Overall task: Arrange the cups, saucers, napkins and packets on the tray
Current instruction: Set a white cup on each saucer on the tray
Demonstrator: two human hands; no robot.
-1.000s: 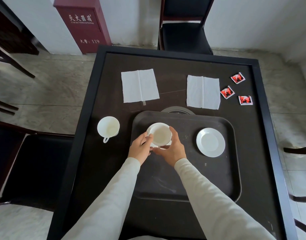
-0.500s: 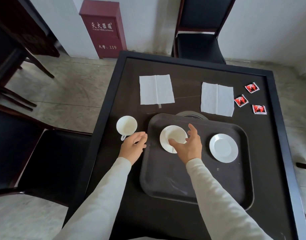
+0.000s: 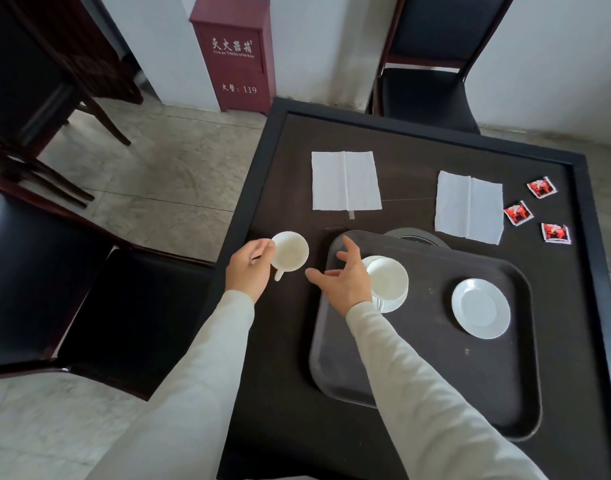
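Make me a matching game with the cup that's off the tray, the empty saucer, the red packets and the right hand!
Things:
1. loose cup
2. empty saucer
3. red packets
4. right hand

Places or states:
A. bare, on the tray
B. on the table, beside a napkin
C. held by the left hand
D. open and spread

Pairs: 1-C, 2-A, 3-B, 4-D

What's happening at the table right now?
A person is loading the tray. One cup sits on a saucer there, beside a bare saucer. The left hand curls its fingers at the rim of the second cup, on the table; a firm grip is unclear. The right hand hovers open. Two napkins and three packets lie off the tray.
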